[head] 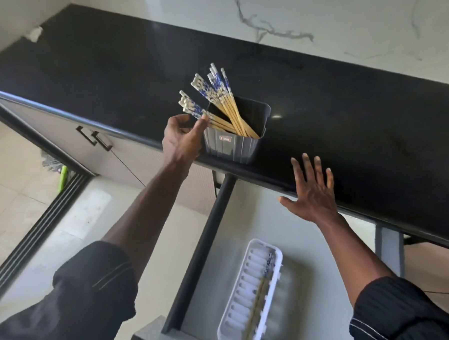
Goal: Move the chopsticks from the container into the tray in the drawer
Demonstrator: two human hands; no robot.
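Black countertop [351, 111], backed by a marbled wall [330, 19], carries the grey container [235, 147] at its near edge. The chopsticks [222, 97] stand in it, fanned into two bunches, patterned ends up and leaning left. Your left hand [180, 139] is on the lower bunch: thumb and fingertips [203, 122] pinch it just below the patterned ends, right beside the container's rim. The upper bunch leans just beyond those fingertips, untouched. Your right hand [313, 192] is at the counter edge, fingers straight and spread, holding nothing; whether it rests on the stone cannot be confirmed. Below that palm the drawer [201, 246] stands open. The white tray [279, 253] lies in it, with the delivered sticks [260, 288] lengthwise inside; that area is blurred.

Risks noted:
- The container sits at the counter's edge, above the open drawer. A sideways pull on the bunch could tip it or drag it off.
- A fingertip pinch on several at once may shed one during the carry.
- The bunches cross inside the container, so lifting one may snag the other.
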